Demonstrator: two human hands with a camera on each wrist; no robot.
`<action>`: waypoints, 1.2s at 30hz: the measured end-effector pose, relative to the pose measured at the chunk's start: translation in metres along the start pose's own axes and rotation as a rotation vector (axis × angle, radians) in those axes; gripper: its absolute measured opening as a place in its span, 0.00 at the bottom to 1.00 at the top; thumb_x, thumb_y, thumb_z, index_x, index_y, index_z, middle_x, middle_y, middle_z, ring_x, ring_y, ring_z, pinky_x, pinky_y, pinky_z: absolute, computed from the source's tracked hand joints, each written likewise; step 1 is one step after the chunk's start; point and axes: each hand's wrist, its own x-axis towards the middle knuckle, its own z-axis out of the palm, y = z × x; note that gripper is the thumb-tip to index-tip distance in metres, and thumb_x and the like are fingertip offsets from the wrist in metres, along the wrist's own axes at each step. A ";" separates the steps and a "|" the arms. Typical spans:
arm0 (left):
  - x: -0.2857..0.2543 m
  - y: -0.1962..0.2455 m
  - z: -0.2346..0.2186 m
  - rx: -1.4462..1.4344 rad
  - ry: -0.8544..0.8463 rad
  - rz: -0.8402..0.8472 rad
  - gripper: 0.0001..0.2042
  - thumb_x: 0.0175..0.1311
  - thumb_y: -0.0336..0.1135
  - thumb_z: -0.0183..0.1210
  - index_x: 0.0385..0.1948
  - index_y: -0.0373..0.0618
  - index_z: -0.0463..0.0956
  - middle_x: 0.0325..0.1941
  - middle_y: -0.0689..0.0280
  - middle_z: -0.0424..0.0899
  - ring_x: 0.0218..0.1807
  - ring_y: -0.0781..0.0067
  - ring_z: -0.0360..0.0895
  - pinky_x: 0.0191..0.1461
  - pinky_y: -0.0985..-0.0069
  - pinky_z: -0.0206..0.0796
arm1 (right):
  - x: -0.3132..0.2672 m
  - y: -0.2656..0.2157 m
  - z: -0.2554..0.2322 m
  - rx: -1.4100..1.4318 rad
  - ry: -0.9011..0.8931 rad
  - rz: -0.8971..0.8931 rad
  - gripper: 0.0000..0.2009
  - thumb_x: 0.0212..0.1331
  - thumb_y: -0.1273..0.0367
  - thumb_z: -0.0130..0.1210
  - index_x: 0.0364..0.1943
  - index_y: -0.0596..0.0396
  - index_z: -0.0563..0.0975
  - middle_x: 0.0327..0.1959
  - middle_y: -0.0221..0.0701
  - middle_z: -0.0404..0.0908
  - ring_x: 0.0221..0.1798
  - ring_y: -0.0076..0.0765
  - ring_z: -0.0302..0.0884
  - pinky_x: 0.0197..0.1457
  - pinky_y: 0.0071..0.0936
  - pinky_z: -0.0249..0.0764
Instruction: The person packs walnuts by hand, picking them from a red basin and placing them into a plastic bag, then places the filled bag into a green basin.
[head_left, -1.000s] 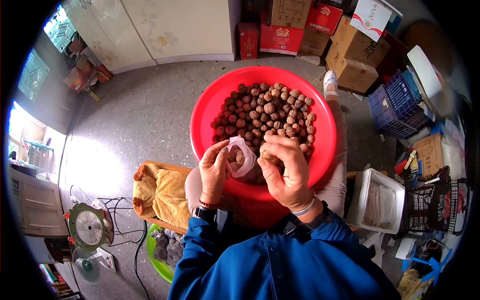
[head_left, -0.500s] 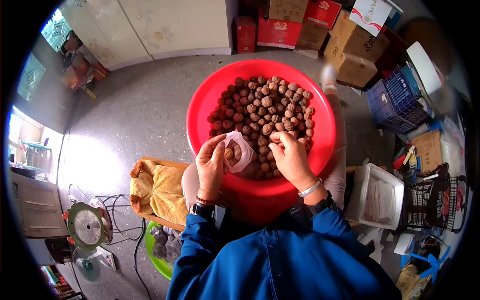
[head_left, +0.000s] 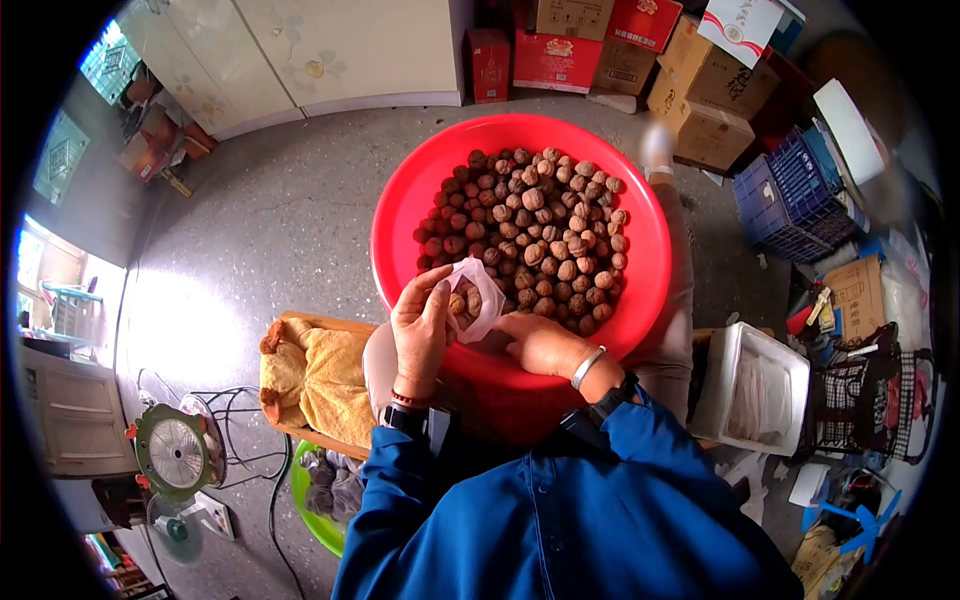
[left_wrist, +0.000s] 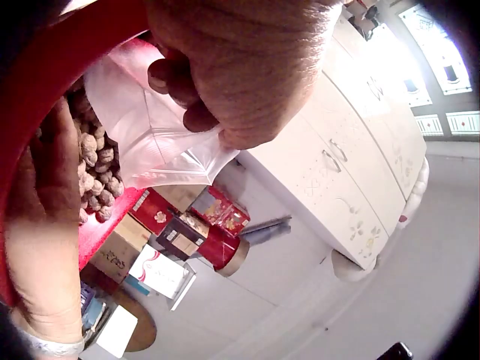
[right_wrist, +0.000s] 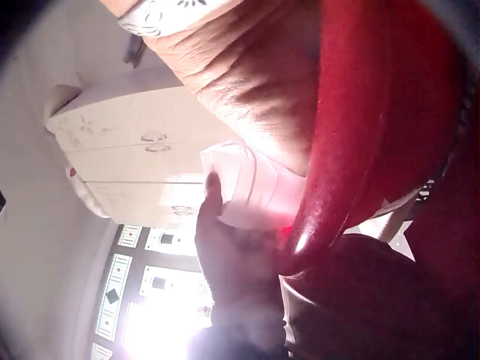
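Note:
My left hand (head_left: 420, 325) pinches the rim of a thin, whitish plastic bag (head_left: 490, 307) between thumb and fingers. Several walnuts (head_left: 465, 302) show inside its open mouth. The bag hangs over the near left part of a red basin (head_left: 400, 180), which is spread with loose walnuts (head_left: 530, 215). Just right of the bag, my right hand (head_left: 550, 348) is low at the basin's near side, its fingertips hidden beside and under the bag; I cannot tell whether they hold anything. In the left wrist view the bag (left_wrist: 161, 142) stands open beside the walnuts (left_wrist: 97, 169).
A wooden seat with a yellow cloth (head_left: 335, 385) stands to the left, near a fan (head_left: 175, 450) and a green tub (head_left: 315, 515). On the right are a white foam box (head_left: 765, 390) and a blue crate (head_left: 795, 205). Cardboard boxes (head_left: 710, 135) are stacked behind the basin.
My right hand was raised over the walnuts with bent fingers, then reached down among them, and now is lower and nearer, beside the bag. The left hand keeps its hold on the bag.

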 end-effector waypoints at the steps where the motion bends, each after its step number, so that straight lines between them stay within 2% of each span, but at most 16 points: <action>1: 0.000 0.000 0.000 0.001 -0.006 0.001 0.09 0.77 0.31 0.56 0.51 0.42 0.82 0.28 0.73 0.82 0.17 0.91 0.66 0.19 0.88 0.57 | 0.001 -0.002 0.002 0.014 -0.024 0.001 0.18 0.57 0.73 0.61 0.53 0.53 0.79 0.53 0.42 0.82 0.62 0.56 0.76 0.65 0.44 0.73; 5: -0.001 -0.001 -0.001 -0.003 -0.012 -0.013 0.10 0.77 0.31 0.55 0.52 0.42 0.82 0.29 0.73 0.83 0.18 0.91 0.67 0.20 0.88 0.57 | 0.003 -0.004 -0.003 -0.129 -0.088 0.051 0.20 0.57 0.72 0.61 0.56 0.52 0.79 0.54 0.42 0.82 0.63 0.56 0.75 0.66 0.45 0.72; 7: -0.001 -0.004 0.002 -0.011 0.016 0.014 0.10 0.77 0.31 0.55 0.52 0.42 0.82 0.29 0.73 0.82 0.19 0.90 0.67 0.20 0.88 0.58 | 0.005 -0.007 -0.005 -0.215 -0.169 0.050 0.19 0.57 0.69 0.62 0.55 0.51 0.78 0.53 0.44 0.82 0.60 0.58 0.77 0.64 0.47 0.73; 11: -0.004 -0.002 0.001 -0.001 0.075 0.068 0.10 0.78 0.31 0.54 0.54 0.42 0.81 0.28 0.73 0.80 0.20 0.90 0.67 0.21 0.88 0.59 | 0.003 -0.014 -0.010 -0.141 -0.156 0.098 0.17 0.57 0.67 0.63 0.51 0.51 0.79 0.50 0.45 0.83 0.57 0.59 0.78 0.62 0.48 0.74; 13: -0.004 -0.002 0.001 -0.016 0.075 0.059 0.10 0.78 0.31 0.54 0.54 0.42 0.81 0.28 0.74 0.80 0.20 0.90 0.67 0.21 0.88 0.58 | 0.003 -0.015 -0.011 -0.122 -0.125 0.123 0.15 0.56 0.67 0.64 0.48 0.51 0.79 0.47 0.44 0.85 0.54 0.61 0.79 0.60 0.49 0.76; 17: -0.004 -0.001 0.001 -0.019 0.044 0.049 0.10 0.78 0.31 0.54 0.53 0.42 0.80 0.27 0.74 0.79 0.20 0.90 0.67 0.22 0.87 0.58 | 0.005 -0.009 -0.004 -0.150 -0.103 0.137 0.14 0.56 0.66 0.65 0.46 0.51 0.79 0.46 0.44 0.85 0.54 0.60 0.80 0.58 0.49 0.76; 19: -0.003 -0.001 0.002 -0.017 0.033 0.046 0.10 0.78 0.31 0.54 0.53 0.42 0.80 0.27 0.74 0.79 0.20 0.90 0.67 0.21 0.87 0.58 | 0.008 -0.001 0.003 -0.193 -0.081 0.025 0.14 0.54 0.66 0.66 0.45 0.51 0.79 0.45 0.44 0.85 0.54 0.60 0.80 0.57 0.50 0.76; 23: -0.003 -0.002 0.001 -0.004 -0.012 0.061 0.10 0.78 0.31 0.54 0.54 0.41 0.80 0.26 0.74 0.78 0.19 0.90 0.66 0.22 0.87 0.57 | 0.006 -0.006 0.001 -0.174 -0.024 0.017 0.13 0.53 0.69 0.64 0.42 0.53 0.78 0.43 0.45 0.85 0.53 0.60 0.80 0.56 0.50 0.76; 25: -0.003 -0.003 0.001 0.018 -0.009 0.067 0.11 0.78 0.31 0.54 0.54 0.41 0.81 0.27 0.74 0.79 0.19 0.90 0.66 0.22 0.87 0.57 | 0.004 -0.013 -0.003 -0.104 -0.064 0.173 0.11 0.52 0.71 0.63 0.40 0.54 0.78 0.43 0.46 0.84 0.53 0.61 0.79 0.55 0.51 0.76; 29: -0.001 -0.006 0.000 0.022 -0.011 0.067 0.11 0.78 0.31 0.54 0.54 0.41 0.81 0.31 0.73 0.81 0.20 0.90 0.67 0.21 0.88 0.58 | 0.004 -0.005 0.002 -0.025 -0.052 0.200 0.10 0.51 0.72 0.62 0.39 0.55 0.77 0.43 0.47 0.83 0.53 0.62 0.79 0.54 0.51 0.76; 31: 0.000 -0.007 0.000 0.023 -0.015 0.069 0.11 0.78 0.31 0.54 0.54 0.41 0.81 0.32 0.73 0.82 0.20 0.90 0.67 0.21 0.88 0.58 | 0.004 -0.001 0.007 -0.110 0.130 0.092 0.10 0.52 0.73 0.61 0.39 0.54 0.76 0.42 0.47 0.82 0.51 0.62 0.79 0.53 0.51 0.76; 32: 0.000 -0.007 -0.001 0.024 -0.018 0.067 0.10 0.78 0.31 0.55 0.54 0.42 0.81 0.33 0.72 0.83 0.20 0.90 0.68 0.21 0.88 0.59 | 0.003 -0.002 0.008 -0.111 0.129 0.085 0.10 0.52 0.73 0.61 0.39 0.54 0.76 0.42 0.47 0.82 0.51 0.62 0.79 0.53 0.51 0.76; 34: 0.000 -0.006 -0.002 0.030 -0.015 0.060 0.10 0.77 0.31 0.55 0.54 0.42 0.81 0.34 0.72 0.84 0.20 0.90 0.68 0.21 0.88 0.59 | 0.002 -0.007 0.006 -0.067 0.454 0.041 0.10 0.53 0.74 0.62 0.39 0.55 0.76 0.40 0.46 0.80 0.49 0.60 0.79 0.53 0.51 0.76; 35: 0.000 -0.006 -0.001 0.033 -0.018 0.048 0.10 0.77 0.31 0.55 0.54 0.42 0.81 0.34 0.72 0.84 0.20 0.90 0.68 0.21 0.88 0.59 | 0.001 -0.014 -0.001 -0.068 0.452 0.036 0.10 0.53 0.74 0.62 0.39 0.55 0.76 0.40 0.46 0.80 0.49 0.60 0.79 0.53 0.51 0.76; 36: 0.000 -0.005 -0.001 0.034 -0.016 0.037 0.10 0.77 0.31 0.56 0.54 0.42 0.81 0.34 0.72 0.84 0.20 0.91 0.68 0.20 0.88 0.59 | 0.001 -0.020 -0.010 -0.024 0.537 0.020 0.11 0.53 0.74 0.63 0.41 0.56 0.76 0.41 0.45 0.81 0.48 0.58 0.80 0.52 0.48 0.76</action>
